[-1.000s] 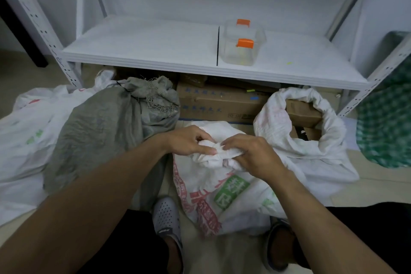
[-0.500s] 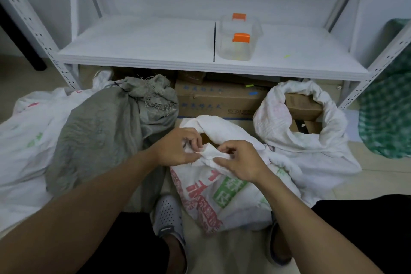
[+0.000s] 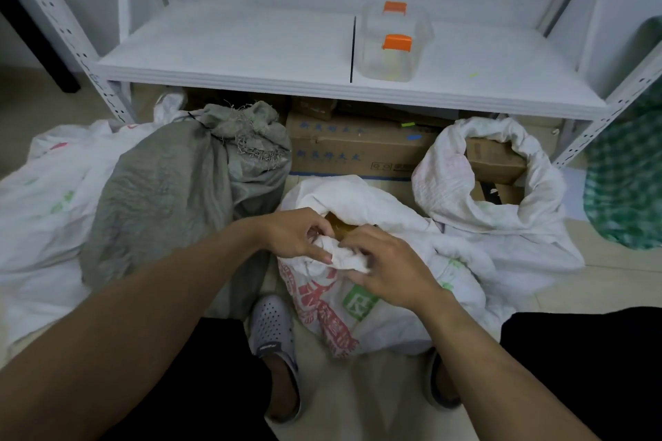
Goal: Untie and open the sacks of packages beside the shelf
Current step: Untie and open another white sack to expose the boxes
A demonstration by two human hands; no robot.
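Under white shelf point(image 3: 233, 57), cardboard boxes point(image 3: 351, 150), white sack point(image 3: 358, 315) on pale floor point(image 3: 358, 401)

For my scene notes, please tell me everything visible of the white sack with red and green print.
The white printed sack looks like woven plastic, crumpled, with red characters and a green square mark. It stands on the floor before the shelf. Its mouth is partly open, showing something brown inside. The left hand and right hand pinch its bunched neck.
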